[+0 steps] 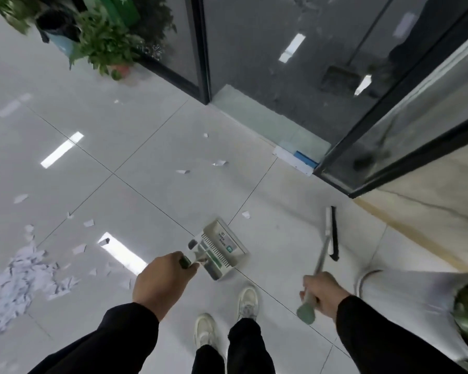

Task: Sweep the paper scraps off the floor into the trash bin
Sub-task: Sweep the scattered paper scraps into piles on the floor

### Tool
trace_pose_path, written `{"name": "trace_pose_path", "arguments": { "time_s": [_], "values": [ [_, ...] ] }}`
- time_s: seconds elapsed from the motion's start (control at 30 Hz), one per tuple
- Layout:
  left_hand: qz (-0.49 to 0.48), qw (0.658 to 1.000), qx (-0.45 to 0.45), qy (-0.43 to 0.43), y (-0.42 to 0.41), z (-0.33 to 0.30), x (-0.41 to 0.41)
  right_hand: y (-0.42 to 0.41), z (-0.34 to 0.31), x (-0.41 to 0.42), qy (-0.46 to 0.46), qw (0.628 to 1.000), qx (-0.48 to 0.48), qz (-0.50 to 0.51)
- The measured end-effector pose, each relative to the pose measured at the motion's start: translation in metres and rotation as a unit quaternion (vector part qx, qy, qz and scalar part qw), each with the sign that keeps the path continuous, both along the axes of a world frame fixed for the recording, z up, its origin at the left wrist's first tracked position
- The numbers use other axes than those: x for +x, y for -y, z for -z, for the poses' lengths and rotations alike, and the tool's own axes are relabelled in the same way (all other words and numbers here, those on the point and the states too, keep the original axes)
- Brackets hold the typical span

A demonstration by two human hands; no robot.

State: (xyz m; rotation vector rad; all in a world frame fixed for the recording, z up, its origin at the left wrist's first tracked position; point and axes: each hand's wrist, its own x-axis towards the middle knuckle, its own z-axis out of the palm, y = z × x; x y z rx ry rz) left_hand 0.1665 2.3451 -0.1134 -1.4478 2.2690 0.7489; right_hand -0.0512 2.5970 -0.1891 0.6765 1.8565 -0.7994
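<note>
Where the pale tiled floor [152, 147] spreads out below the camera, white paper scraps are seen scattered over it. A large crumpled heap of scraps [25, 279] is gathered at the left edge, its pieces torn, creased and slightly bluish-white. Smaller loose scraps [88, 223] are strewn around the heap and further up the floor, flat or curled, with one scrap [246, 214] lying just beyond the dustpan's mouth. A dark trash bin [55, 25] lined with a black bag is set well apart at the upper left, among green potted plants [106, 47]. Dark glass doors [295, 63] are seen at the top and right.

A cream-white dustpan [220, 248] with a ribbed comb and green label is held low over the floor; its dark handle is gripped by the left hand [161, 284], fingers curled round it. A slim broom [330, 233], with a white and black head resting on the floor, is held by the right hand [323, 295], which is closed round its silver shaft near the green end cap. White shoes [227, 317] are visible below.
</note>
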Motion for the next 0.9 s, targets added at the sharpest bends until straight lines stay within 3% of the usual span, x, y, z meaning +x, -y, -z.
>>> {"name": "trace_pose_path", "arguments": {
  "time_s": [0.2, 0.4, 0.6, 0.8, 0.9],
  "values": [
    [-0.071, 0.997, -0.018, 0.01, 0.032, -0.011, 0.007, 0.116, -0.034, 0.075, 0.079, 0.992, -0.073, -0.069],
    [-0.173, 0.985, -0.015, -0.008, 0.081, -0.018, 0.042, 0.224, -0.071, 0.099, 0.093, 0.976, -0.125, -0.15],
    [-0.188, 0.982, -0.004, 0.006, 0.149, -0.027, 0.083, 0.309, -0.093, 0.117, 0.117, 0.968, -0.145, -0.169],
    [-0.203, 0.979, 0.032, -0.014, 0.211, -0.038, 0.115, 0.359, -0.126, 0.123, 0.044, 0.953, -0.146, -0.26],
    [-0.191, 0.981, 0.042, -0.01, 0.24, -0.038, 0.121, 0.373, -0.138, 0.114, -0.004, 0.959, -0.13, -0.251]
  ]
}}
